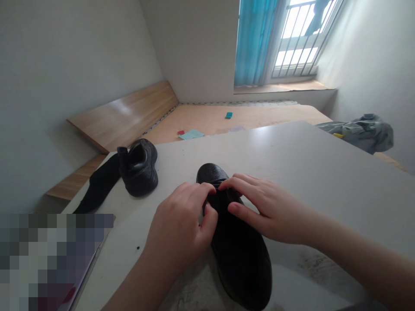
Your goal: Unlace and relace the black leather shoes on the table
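A black shoe (pixel 243 259) lies lengthwise on the white table in front of me, its textured shiny end (pixel 210 172) pointing away. My left hand (pixel 184 216) holds its left side near the middle, with thumb and index finger bent in close together. From the right, my right hand (pixel 259 203) grips the upper at the same spot, fingertips meeting those of the left hand and thumb pressed on the shoe's edge. What the fingertips pinch there is too dark to make out. A second black shoe (pixel 139 168) stands untouched at the table's far left.
A long black item (pixel 100 185) lies beside the second shoe on the white table (pixel 292 151). Behind stands a bed board (pixel 207 116) with a light-blue item (pixel 191 134). Grey clothing (pixel 366 131) is heaped at the right. The lower left corner is pixelated.
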`<move>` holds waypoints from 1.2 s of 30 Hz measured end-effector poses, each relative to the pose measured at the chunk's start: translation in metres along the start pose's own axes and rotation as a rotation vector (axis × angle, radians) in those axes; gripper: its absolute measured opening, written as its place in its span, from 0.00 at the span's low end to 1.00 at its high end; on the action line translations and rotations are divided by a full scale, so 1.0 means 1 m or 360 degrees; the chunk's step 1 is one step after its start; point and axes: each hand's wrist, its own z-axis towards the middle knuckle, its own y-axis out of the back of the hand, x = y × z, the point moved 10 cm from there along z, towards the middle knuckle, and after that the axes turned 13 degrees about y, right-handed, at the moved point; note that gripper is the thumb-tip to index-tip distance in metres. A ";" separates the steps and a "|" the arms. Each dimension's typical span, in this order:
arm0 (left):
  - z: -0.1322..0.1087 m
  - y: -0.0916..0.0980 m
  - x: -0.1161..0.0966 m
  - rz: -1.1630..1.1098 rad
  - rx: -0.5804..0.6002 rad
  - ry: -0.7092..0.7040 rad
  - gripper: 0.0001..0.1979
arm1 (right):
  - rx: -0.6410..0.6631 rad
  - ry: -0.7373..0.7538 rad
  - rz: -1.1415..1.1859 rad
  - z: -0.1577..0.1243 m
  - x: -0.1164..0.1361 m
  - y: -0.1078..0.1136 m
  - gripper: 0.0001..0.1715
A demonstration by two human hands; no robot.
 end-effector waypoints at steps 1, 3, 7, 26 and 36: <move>0.000 0.000 -0.001 0.0017 -0.0013 -0.0015 0.12 | -0.0024 -0.0003 -0.0034 0.000 0.002 0.000 0.16; 0.000 -0.001 -0.002 0.0065 -0.0021 -0.0026 0.13 | -0.0075 -0.0031 -0.0108 -0.001 0.004 0.000 0.15; 0.001 -0.002 -0.002 0.0185 -0.0020 0.0009 0.12 | -0.0173 -0.0079 -0.0265 -0.004 0.006 0.006 0.16; 0.000 -0.001 0.024 -0.0219 0.0221 0.0402 0.06 | -0.0121 -0.0084 -0.0844 -0.005 0.020 0.017 0.07; -0.002 0.035 0.022 -0.0909 -0.0086 0.0304 0.03 | -0.0565 0.0090 -0.0484 -0.008 0.043 0.044 0.07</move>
